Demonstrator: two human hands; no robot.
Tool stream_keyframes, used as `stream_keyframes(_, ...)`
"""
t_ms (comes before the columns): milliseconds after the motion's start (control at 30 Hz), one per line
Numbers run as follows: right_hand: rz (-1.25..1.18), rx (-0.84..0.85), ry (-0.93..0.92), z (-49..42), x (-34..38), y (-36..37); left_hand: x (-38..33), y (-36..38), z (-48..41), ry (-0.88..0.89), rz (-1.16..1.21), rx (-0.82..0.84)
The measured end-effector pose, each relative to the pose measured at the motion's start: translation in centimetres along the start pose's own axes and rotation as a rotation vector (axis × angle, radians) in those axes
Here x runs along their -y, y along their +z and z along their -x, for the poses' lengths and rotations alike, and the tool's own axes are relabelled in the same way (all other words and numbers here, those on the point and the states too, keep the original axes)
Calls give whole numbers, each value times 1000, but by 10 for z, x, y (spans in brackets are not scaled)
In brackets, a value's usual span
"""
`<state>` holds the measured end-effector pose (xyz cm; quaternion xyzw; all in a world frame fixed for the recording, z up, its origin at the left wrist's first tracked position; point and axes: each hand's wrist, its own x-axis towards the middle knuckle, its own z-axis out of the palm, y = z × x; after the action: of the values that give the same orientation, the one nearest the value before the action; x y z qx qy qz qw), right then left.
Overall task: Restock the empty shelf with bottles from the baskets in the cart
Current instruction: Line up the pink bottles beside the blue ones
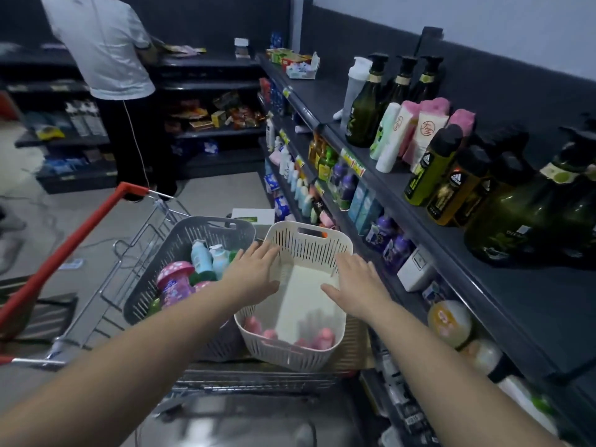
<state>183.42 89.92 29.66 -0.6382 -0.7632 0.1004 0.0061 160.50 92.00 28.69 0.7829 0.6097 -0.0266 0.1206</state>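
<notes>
Cream perforated plastic basket (292, 356) beneath left hand (254, 269) and right hand (358, 285), both spread, empty. Pink plastic bottles (324, 338) lie wrist-side of palms; best draw back, grip one each.

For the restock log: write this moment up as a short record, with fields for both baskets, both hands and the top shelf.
cream basket: in the cart, tilted, mostly empty, pink bottles at its near end
grey basket: left of the cream one, holding mixed bottles
left hand: open, fingers straight, at the cream basket's left wall
right hand: open, fingers spread over the cream basket's right side
top shelf: pump bottles and tubes further along, near stretch bare
</notes>
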Motion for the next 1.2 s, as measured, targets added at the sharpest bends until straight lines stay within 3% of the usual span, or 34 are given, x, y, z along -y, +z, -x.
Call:
stream_keyframes(433, 22, 348, -253, -66, -2, 97, 15, 85, -52, -9, -160, 299)
stream_keyframes(700, -32, 536, -275, -71, 16, 158, 23, 140, -68, -27, -190, 465)
stream_keyframes(900, -158, 638, -201, -75, 38, 191, 27, 162, -83, -74, -217, 620)
stream_keyframes(1200, -277, 717, 25, -75, 60, 219, 33, 191, -85, 38, -291, 676)
